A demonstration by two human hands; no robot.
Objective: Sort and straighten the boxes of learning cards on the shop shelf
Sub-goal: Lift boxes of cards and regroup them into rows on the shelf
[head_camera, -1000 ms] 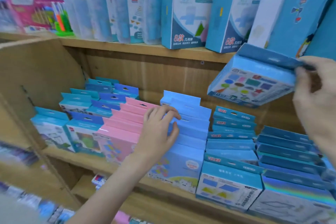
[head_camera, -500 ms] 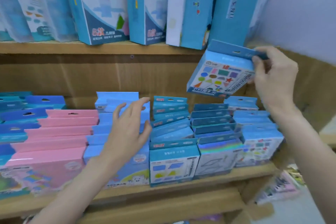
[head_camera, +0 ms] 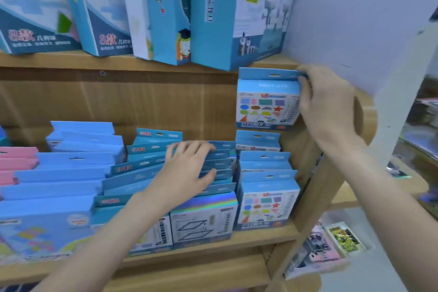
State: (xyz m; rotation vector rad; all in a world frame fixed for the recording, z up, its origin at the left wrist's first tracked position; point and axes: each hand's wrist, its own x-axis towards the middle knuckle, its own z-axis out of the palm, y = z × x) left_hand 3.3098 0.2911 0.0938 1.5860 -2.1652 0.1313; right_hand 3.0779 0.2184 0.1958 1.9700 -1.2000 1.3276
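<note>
My right hand (head_camera: 328,111) grips a blue card box with coloured shapes (head_camera: 266,104) by its right edge, holding it upright above the rightmost row of matching boxes (head_camera: 265,194) on the wooden shelf (head_camera: 258,236). My left hand (head_camera: 187,170) rests with spread fingers on the hanger tabs of the row with a holographic front box (head_camera: 203,218). Further left stand rows of light blue boxes (head_camera: 59,187) and pink boxes (head_camera: 16,161).
Tall blue boxes (head_camera: 213,14) stand on the upper shelf (head_camera: 118,61), just above the held box. A wooden side panel (head_camera: 315,187) bounds the shelf at right. Packets of cards (head_camera: 331,246) lie lower right beyond it.
The view swung right. My right hand turned the shapes box upright and brought it over the rightmost row. My left hand moved right from the light blue row to the holographic row.
</note>
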